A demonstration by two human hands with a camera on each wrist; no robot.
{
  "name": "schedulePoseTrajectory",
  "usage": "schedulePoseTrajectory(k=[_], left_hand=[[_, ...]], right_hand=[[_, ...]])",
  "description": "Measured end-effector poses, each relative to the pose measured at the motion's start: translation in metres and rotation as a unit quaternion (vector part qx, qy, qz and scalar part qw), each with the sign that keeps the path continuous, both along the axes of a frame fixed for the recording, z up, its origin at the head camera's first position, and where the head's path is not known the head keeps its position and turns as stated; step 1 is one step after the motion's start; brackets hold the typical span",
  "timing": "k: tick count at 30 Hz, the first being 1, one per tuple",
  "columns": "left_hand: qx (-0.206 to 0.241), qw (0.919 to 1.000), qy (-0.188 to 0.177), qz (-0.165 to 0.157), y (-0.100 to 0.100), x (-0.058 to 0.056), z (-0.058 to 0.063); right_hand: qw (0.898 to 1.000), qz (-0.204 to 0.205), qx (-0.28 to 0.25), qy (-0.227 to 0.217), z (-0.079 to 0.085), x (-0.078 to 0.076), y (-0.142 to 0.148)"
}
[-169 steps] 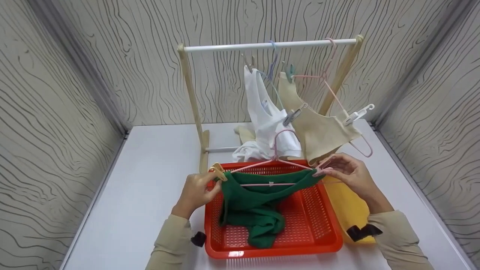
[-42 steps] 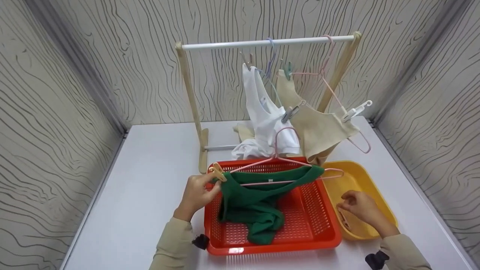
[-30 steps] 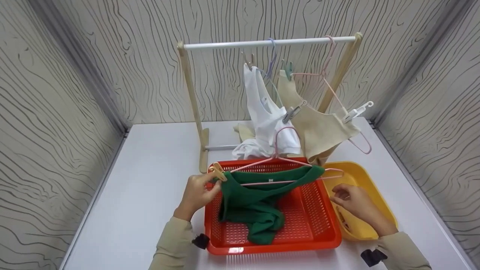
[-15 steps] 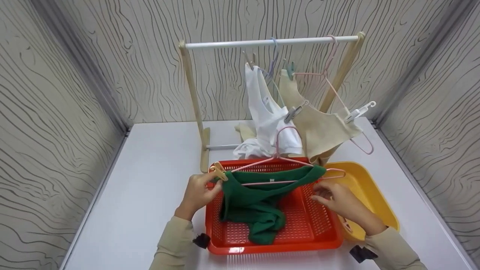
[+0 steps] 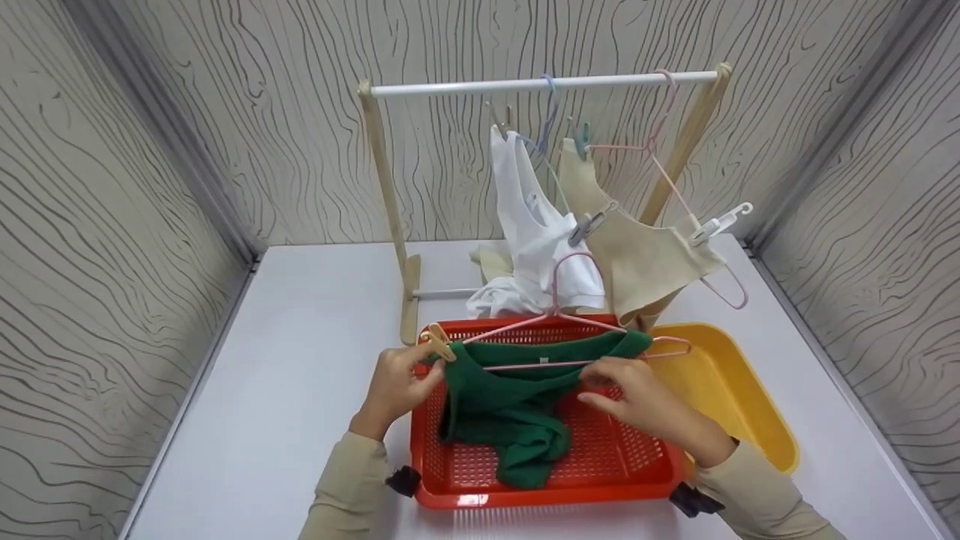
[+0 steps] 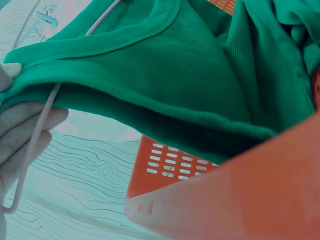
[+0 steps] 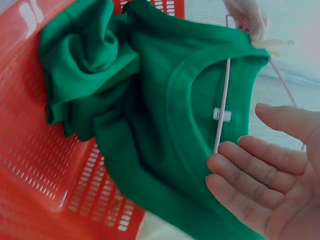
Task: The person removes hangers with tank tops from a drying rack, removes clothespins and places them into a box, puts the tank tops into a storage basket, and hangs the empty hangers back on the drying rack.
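A green tank top (image 5: 502, 397) is threaded on a pink hanger (image 5: 556, 296) above the red basket, its lower part bunched inside. My left hand (image 5: 391, 386) pinches its left shoulder strap at the hanger's end, where a yellow clothespin (image 5: 442, 346) is clipped. In the left wrist view the hanger's bent end crosses the fingers (image 6: 25, 132). My right hand (image 5: 634, 394) is by the right part of the neckline, holding nothing. The right wrist view shows its fingers (image 7: 255, 172) loosely extended close to the cloth; contact is unclear. No clothespin sits on the right strap.
The red basket (image 5: 547, 499) stands in front, with a yellow basin (image 5: 776, 427) at its right. Behind them a rack (image 5: 465, 89) carries a white tank top (image 5: 525, 217) and a beige one (image 5: 637, 255), both on hangers with clothespins. My right forearm covers part of the basin.
The pink clothespin on the right strap is gone. My right hand has gone from that strap to the yellow basin, then left to the neckline. My left hand keeps its hold.
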State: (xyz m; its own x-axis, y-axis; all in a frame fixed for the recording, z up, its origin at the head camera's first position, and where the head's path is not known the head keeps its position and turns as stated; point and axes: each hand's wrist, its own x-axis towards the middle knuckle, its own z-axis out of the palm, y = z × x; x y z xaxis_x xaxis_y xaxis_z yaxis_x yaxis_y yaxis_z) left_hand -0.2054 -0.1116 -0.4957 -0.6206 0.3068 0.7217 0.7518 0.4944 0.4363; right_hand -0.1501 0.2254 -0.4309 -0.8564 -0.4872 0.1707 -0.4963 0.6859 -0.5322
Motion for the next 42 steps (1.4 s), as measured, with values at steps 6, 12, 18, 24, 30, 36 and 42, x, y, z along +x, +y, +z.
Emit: schedulePoseTrajectory(k=[6, 12, 18, 24, 30, 36, 42], left_hand=[[0.002, 1.0000, -0.003, -0.002, 0.001, 0.001, 0.000], [0.003, 1.0000, 0.000, -0.002, 0.001, 0.001, 0.000], [0.002, 1.0000, 0.001, 0.003, 0.001, 0.000, -0.001], [0.002, 1.0000, 0.004, 0.007, 0.002, 0.000, -0.002], [0.002, 0.9999, 0.008, 0.007, 0.002, 0.000, -0.002], [0.000, 0.9999, 0.007, 0.008, 0.002, 0.001, -0.001], [-0.001, 1.0000, 0.001, 0.001, 0.002, 0.002, 0.000]], right_hand=[[0.999, 0.032, -0.019, -0.010, 0.008, -0.003, -0.018], [0.998, 0.055, -0.020, -0.027, 0.016, -0.003, -0.032], [0.996, 0.086, -0.030, 0.003, 0.023, -0.005, -0.043], [0.990, 0.111, -0.050, 0.073, 0.031, -0.006, -0.057], [0.978, 0.133, -0.078, 0.143, 0.038, -0.011, -0.074], [0.967, 0.163, -0.075, 0.181, 0.045, -0.019, -0.091], [0.969, 0.152, -0.067, 0.181, 0.053, -0.025, -0.104]])
